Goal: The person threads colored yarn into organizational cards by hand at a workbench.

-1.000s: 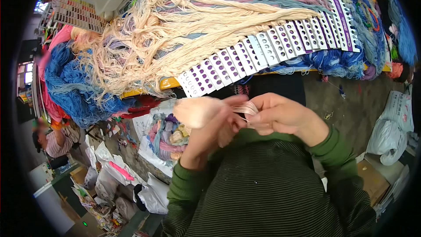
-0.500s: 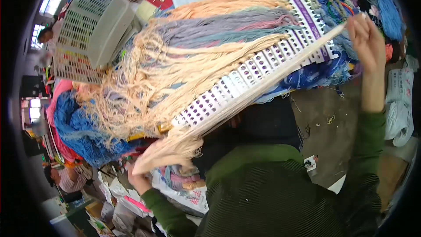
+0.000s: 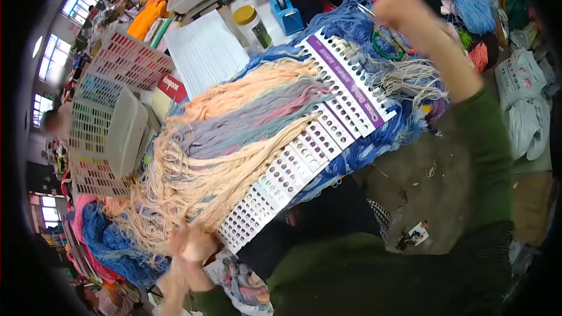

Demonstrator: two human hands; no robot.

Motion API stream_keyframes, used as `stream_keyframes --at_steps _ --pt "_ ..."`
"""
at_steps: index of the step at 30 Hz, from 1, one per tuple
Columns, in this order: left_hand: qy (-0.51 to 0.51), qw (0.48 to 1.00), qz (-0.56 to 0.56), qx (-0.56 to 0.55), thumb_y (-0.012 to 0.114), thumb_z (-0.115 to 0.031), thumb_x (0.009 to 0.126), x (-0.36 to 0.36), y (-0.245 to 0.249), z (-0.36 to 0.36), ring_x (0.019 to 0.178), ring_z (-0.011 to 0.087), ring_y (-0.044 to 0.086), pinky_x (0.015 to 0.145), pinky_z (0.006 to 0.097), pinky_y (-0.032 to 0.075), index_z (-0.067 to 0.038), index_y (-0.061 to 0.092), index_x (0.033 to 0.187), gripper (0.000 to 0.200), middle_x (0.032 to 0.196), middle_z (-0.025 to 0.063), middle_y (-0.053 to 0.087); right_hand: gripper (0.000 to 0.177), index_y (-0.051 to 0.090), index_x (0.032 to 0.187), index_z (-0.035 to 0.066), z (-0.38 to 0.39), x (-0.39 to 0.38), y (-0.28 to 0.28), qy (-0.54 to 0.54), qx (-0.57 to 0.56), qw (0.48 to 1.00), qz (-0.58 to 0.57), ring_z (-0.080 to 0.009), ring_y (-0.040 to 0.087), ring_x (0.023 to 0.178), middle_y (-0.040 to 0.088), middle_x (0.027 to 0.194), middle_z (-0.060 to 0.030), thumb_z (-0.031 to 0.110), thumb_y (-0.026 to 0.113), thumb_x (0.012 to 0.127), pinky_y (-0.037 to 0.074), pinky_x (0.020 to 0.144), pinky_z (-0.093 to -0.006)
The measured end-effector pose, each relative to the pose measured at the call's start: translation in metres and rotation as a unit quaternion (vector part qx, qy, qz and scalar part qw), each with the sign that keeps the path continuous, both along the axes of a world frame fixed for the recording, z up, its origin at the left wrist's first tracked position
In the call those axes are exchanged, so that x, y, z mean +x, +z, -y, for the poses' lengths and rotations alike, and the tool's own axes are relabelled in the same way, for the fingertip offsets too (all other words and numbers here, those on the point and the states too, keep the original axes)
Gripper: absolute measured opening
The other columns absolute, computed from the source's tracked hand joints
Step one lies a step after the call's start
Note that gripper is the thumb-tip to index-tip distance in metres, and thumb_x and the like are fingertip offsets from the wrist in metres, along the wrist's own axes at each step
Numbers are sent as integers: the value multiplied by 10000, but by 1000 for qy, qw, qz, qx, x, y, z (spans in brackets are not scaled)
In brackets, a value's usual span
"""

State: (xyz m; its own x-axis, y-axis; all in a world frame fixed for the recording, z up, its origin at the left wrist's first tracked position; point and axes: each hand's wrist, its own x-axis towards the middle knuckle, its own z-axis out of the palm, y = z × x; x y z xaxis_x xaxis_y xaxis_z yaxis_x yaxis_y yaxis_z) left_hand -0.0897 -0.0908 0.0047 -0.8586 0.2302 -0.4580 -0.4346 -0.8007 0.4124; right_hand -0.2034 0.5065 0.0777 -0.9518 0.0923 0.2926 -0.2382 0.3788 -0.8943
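Observation:
A long white punched thread card (image 3: pixel 304 151) with a purple band lies tilted across the heaped yarn. Peach, grey-mauve, teal and cream thread bundles (image 3: pixel 234 123) run left from its holes. At its lower left end my left hand (image 3: pixel 192 248), blurred, is closed around a cream thread hank (image 3: pixel 171 292) that hangs below it. My right hand (image 3: pixel 404 14) is closed above the blue yarn (image 3: pixel 345 17) beyond the card's far end. A thin silvery tip shows beside its fingers; what they hold is mostly hidden. Just below lies a green loop (image 3: pixel 383 50) near loose pale threads (image 3: pixel 404 76).
Beyond the card stand a blue tape dispenser (image 3: pixel 285 14), a jar with a yellow lid (image 3: pixel 252 25) and white paper sheets (image 3: pixel 206 50). A colour chart (image 3: pixel 93 134) and a clear plastic tray (image 3: pixel 127 134) stand at left. Plastic bags (image 3: pixel 521 105) lie at right; people are at far left.
The cream hank stretched between both hands is no longer taut across the card. My right hand has moved left and up, off the strand. The left stays low with the hank, and the view has shifted.

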Motion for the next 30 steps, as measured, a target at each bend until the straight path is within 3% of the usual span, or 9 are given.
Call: stream_keyframes --at_steps 3,5,6,7,10,16,19,23,30 --pt "-219 944 5 248 325 -159 859 -46 29 -133 483 77 416 464 176 386 -30 447 909 184 650 -10 438 51 583 660 22 61 11 -65 54 6 993 106 -59 462 562 550 660 11 66 605 672 381 531 -216" --pt "-233 969 47 69 355 -112 850 -60 60 -219 406 49 389 413 144 358 -17 483 868 160 536 -46 447 94 592 644 29 80 24 -94 32 21 992 121 -100 503 535 539 576 -61 122 604 639 389 497 -246" --pt "-229 958 39 -168 426 -89 815 -67 60 -252 528 44 449 472 133 368 20 470 992 213 713 35 548 101 579 633 31 88 33 -92 12 57 995 76 -140 504 533 527 581 -65 129 605 629 390 494 -263" --pt "-276 943 21 -184 503 -59 763 -69 63 -280 635 55 477 491 155 371 19 492 992 242 861 99 562 109 566 621 34 93 40 -90 -7 93 995 31 -179 505 530 515 585 -69 135 606 619 391 490 -281" --pt "-304 904 -1 -300 545 -52 728 -81 10 -339 552 130 495 475 231 381 -15 540 777 62 722 56 535 124 529 652 59 97 47 -105 6 214 974 -69 -256 487 651 483 640 -67 149 592 595 370 607 -337" --pt "-375 845 -77 -373 507 -76 769 -91 -24 -345 514 97 466 439 207 360 -6 527 791 76 648 44 515 125 505 661 28 84 24 -100 -66 187 973 -120 -258 463 639 471 651 -87 87 571 574 356 586 -335" --pt "-312 875 -17 -370 504 -67 769 -88 -11 -345 501 91 445 434 208 356 -6 530 809 78 637 39 510 150 517 705 23 92 27 -116 62 191 969 -141 -264 464 666 478 685 -90 92 577 587 364 601 -335" --pt "-270 924 -46 -266 495 -60 769 -92 -22 -348 503 90 446 438 206 356 -10 526 836 89 645 42 513 274 567 826 34 108 55 -102 24 229 960 -158 -256 472 701 489 782 -86 159 600 585 370 643 -333" --pt "-286 897 -126 -311 478 -105 794 -93 -28 -356 499 73 418 447 192 341 -26 505 756 92 615 15 489 262 581 785 17 92 48 -102 88 78 992 -51 -197 486 569 511 729 -83 105 559 538 383 485 -270"
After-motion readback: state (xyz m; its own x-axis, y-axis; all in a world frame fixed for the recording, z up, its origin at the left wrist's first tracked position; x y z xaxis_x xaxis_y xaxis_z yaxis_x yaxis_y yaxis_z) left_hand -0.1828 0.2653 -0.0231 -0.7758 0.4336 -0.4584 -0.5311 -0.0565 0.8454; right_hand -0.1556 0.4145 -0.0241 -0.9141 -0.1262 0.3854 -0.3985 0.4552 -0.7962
